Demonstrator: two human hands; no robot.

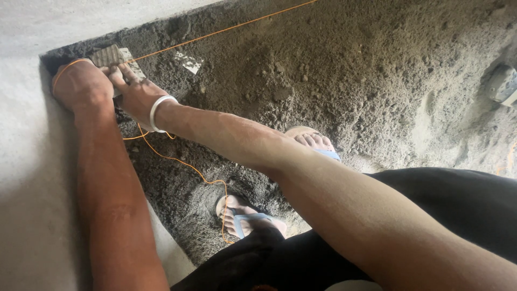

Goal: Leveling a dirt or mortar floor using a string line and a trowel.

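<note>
While both hands met at the upper left of the frame:
Sand (334,81): filled the upper right.
Left hand (82,86): fingers curled over the block.
Right hand (133,91): fingers pressed on the block.
Block (110,55): upper left corner.
String (215,32): ran from the block toward the top.

A bed of loose, damp grey sand mortar (334,75) is seen spread over the ground, heaped highest toward one o'clock. It is bordered at nine o'clock by a smooth pale grey concrete slab (27,178). A small grey stone block (116,58) is set in the corner at eleven o'clock. A thin orange string (183,164) is laid over the mortar toward six o'clock. A pale flat chip (189,62) lies at twelve o'clock.
</note>
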